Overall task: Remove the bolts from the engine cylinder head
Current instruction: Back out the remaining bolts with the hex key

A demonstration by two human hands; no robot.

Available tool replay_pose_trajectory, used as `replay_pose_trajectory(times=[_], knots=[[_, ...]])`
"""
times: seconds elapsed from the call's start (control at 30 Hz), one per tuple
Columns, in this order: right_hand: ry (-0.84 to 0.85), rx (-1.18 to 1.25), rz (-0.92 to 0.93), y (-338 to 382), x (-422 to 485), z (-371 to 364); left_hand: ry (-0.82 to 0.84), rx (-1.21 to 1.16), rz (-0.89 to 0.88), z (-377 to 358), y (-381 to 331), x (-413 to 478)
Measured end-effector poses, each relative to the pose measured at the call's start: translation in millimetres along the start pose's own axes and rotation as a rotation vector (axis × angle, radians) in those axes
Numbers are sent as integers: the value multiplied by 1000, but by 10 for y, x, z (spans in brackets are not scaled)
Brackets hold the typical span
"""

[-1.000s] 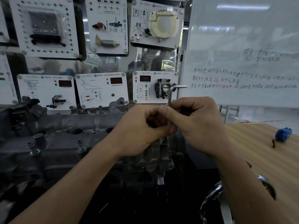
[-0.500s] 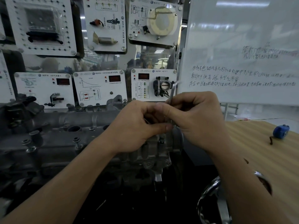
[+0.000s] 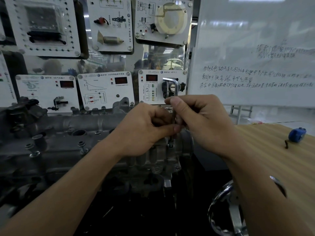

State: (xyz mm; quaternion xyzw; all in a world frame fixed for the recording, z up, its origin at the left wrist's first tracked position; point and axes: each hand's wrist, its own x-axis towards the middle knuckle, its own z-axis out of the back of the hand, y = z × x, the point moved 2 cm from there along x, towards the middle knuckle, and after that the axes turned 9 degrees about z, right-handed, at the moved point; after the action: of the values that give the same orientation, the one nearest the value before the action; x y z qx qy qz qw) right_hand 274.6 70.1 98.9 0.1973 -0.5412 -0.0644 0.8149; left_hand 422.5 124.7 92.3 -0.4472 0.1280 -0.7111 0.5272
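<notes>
Hex-key (image 3: 176, 88) turned — left hand (image 3: 144, 130) (right hand (image 3: 204, 123) too) gripping.

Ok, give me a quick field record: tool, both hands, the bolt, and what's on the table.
tool: hex key, upright, short arm on top pointing left
left hand: pinches the key's shaft, lower grip
right hand: pinches the shaft above it
bolt: under the key's tip, at the cylinder head's right end; seating unclear
other bolts: two stand raised further left on the head
table: wooden, right of the engine, blue tape measure on it
</notes>
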Motion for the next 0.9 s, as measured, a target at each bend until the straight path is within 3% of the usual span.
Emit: replay_pose_trajectory(times=[0.1,0.2,0.37,0.47,0.67,0.9], knots=[[-193,-3,2,28,-19,-41,-42,27,-32,-18,-25,19],[-269,-39,-44,12,-34,-112,-25,42,-22,-19,-26,20],[-106,-54,-85,2,-1,-85,131,15,-23,39,-19,-18],[15,-157,-63,-4,4,-52,58,43,1,28,3,3],[-117,-58,21,38,-18,-62,-72,67,-38,-13,-33,19],[-25,-138,-16,16,-11,-41,149,64,-8,26,-37,-23]])
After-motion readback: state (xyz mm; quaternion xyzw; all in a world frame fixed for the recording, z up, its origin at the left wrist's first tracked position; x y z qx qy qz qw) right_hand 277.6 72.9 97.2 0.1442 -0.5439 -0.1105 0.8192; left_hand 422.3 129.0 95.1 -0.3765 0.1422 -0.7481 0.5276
